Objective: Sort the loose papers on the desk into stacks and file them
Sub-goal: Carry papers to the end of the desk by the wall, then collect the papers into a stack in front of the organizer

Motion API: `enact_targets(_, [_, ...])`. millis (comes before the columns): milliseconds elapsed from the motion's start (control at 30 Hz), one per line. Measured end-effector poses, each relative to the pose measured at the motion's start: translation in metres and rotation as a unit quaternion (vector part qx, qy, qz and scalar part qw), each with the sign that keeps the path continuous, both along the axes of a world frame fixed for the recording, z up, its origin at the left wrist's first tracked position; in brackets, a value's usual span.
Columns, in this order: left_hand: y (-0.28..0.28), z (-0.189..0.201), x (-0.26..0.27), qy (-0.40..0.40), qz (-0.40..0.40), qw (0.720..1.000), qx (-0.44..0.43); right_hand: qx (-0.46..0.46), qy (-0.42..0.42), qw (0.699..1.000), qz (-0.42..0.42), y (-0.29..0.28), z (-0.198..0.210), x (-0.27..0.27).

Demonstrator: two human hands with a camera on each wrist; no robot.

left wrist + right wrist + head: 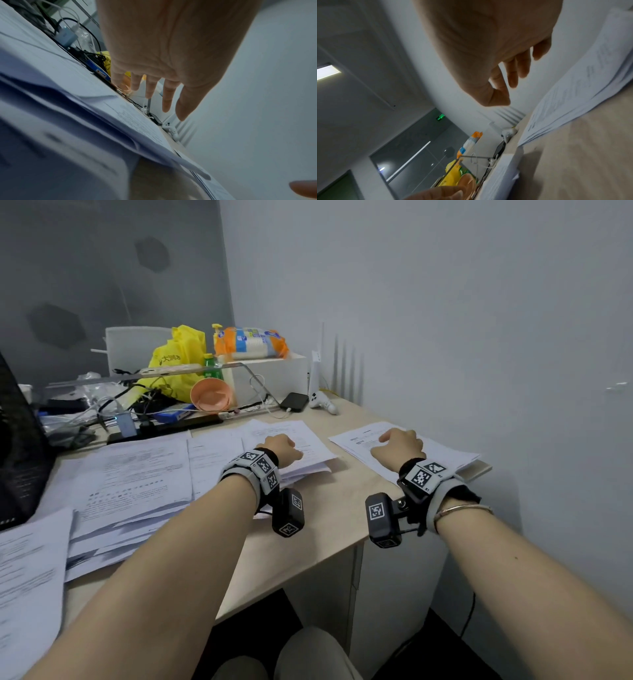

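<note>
Printed papers lie on the light wooden desk. A wide, overlapping spread of sheets covers the left half. My left hand hovers over a smaller middle stack, and the left wrist view shows its fingers straight, above the sheets and holding nothing. My right hand is over a separate stack by the wall. In the right wrist view that hand's fingers hang loosely bent above the paper, empty.
A dark laptop stands at the left edge. Along the back are cables and a power strip, a yellow bag, an orange bowl, a white box, a black phone and a white controller. A wall bounds the desk on the right.
</note>
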State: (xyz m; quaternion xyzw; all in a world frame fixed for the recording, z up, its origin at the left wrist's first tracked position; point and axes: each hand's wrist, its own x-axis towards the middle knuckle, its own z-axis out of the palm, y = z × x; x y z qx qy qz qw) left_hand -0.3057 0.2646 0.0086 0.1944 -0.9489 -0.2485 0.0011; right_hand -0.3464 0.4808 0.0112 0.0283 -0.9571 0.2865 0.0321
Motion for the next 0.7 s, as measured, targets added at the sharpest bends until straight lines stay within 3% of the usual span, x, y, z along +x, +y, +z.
enact_targets(233, [-0.057,0.001,0.029,-0.015,0.048,0.999,0.0,0.02,-0.048,0.991,0.121,-0.072,-0.008,0.006])
enact_targets(500, [-0.088,-0.003,0.049,-0.089,0.05,0.995,-0.025,0.028,-0.073,0.992,0.097,-0.106,-0.028,-0.023])
enact_targets(700, [-0.092,-0.009,0.044,-0.063,0.018,0.998,-0.023,0.027,-0.088,0.992,0.083,-0.106,-0.035,-0.036])
